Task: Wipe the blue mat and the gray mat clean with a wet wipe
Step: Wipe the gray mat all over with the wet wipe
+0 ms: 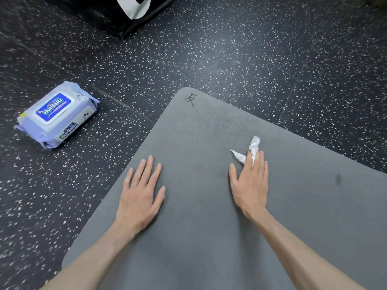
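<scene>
Head view: right hand [250, 186] presses wet wipe [249, 150] on gray mat [199, 143].

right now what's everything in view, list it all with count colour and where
gray mat: one, gray, spread on the floor, centre and right, black mark near its far corner
wet wipe: one, white, crumpled on the mat under right fingertips
wipes pack: one, lilac with blue label, on floor at left
black object: one, black and white, top edge
floor: dark, white-speckled
left hand: flat on the mat
right hand: flat, pressing the wipe
</scene>
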